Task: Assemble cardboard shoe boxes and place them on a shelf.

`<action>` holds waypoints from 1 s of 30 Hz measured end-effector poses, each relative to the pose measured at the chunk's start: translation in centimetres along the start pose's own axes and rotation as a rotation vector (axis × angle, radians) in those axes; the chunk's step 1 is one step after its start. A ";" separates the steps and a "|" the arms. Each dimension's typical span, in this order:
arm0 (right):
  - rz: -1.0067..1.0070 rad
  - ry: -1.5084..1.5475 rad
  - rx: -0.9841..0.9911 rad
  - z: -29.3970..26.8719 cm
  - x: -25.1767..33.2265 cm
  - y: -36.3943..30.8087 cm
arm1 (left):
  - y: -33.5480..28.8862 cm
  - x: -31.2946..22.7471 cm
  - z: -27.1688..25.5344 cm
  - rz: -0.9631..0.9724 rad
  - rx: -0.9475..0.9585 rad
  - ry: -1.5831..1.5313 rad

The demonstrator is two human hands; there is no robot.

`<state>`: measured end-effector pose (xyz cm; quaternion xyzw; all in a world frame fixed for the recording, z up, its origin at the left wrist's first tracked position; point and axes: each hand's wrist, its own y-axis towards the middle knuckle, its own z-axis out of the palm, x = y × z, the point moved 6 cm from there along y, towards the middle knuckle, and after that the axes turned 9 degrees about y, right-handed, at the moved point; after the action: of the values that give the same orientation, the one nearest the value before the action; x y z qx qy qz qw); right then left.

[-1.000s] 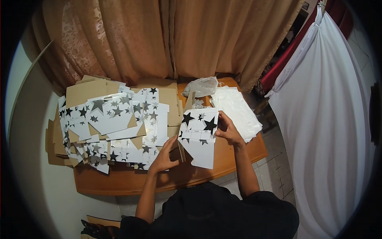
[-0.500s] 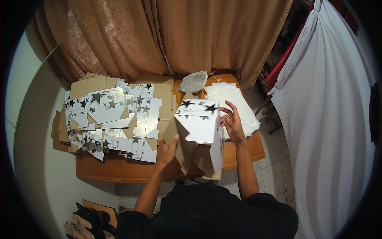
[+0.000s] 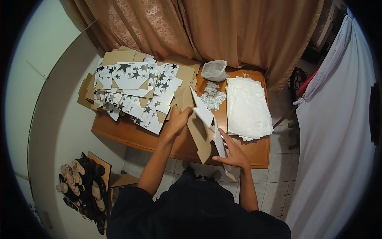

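Observation:
Over the table's front edge I hold a partly folded cardboard box (image 3: pixel 200 135), brown on one face and white on the other, with its flaps standing out. My left hand (image 3: pixel 180 119) grips it at the upper left, its fingertips hidden behind the board. Against the white panel on the right lies my right hand (image 3: pixel 234 154), thumb across the lower part and fingers along the outer side. To the left, a heap of flat box blanks (image 3: pixel 133 76), white with black and grey stars, covers much of the table.
On the wooden table (image 3: pixel 254 153), a stack of white sheets (image 3: pixel 247 107) lies at the right. Small clear crumpled pieces (image 3: pixel 213 98) sit beside it, below a plastic bag (image 3: pixel 215 70). Brown curtains (image 3: pixel 238 32) hang behind. Shoes (image 3: pixel 85 187) stand at lower left, a white cloth (image 3: pixel 338 119) at right.
The box has turned, so its starred face no longer shows, and its panels are seen nearly edge-on. My right hand has moved down from the upper side to the lower right panel. The view has shifted.

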<state>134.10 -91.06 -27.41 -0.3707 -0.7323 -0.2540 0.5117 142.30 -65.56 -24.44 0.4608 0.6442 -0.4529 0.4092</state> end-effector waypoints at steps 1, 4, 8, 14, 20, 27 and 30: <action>0.025 0.038 -0.035 -0.1 0.1 0.1 | 0.1 -0.4 0.0 -0.001 -0.004 -0.001; 0.007 0.085 -0.173 -2.3 1.8 -1.4 | 0.3 -1.3 -0.3 0.058 0.035 -0.307; -0.001 0.057 -0.341 -4.9 5.5 -2.8 | 0.6 -0.6 -0.7 0.008 0.051 -0.414; 0.123 0.020 -0.547 -5.9 5.8 -0.7 | 4.0 4.3 -0.4 0.018 0.232 0.237; 0.155 -0.151 -0.615 -2.2 2.2 4.6 | 6.5 8.3 -0.9 0.154 0.141 0.570; 0.227 -0.175 -0.640 1.8 -3.6 8.7 | 5.6 13.7 -1.3 0.231 0.314 0.417; 0.273 -0.245 -0.638 3.5 -4.7 10.0 | 5.4 17.3 -1.1 0.205 0.367 0.375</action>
<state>141.16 -83.78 -33.05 -0.6337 -0.6157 -0.3528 0.3081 143.21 -59.78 -41.62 0.6660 0.5657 -0.4250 0.2362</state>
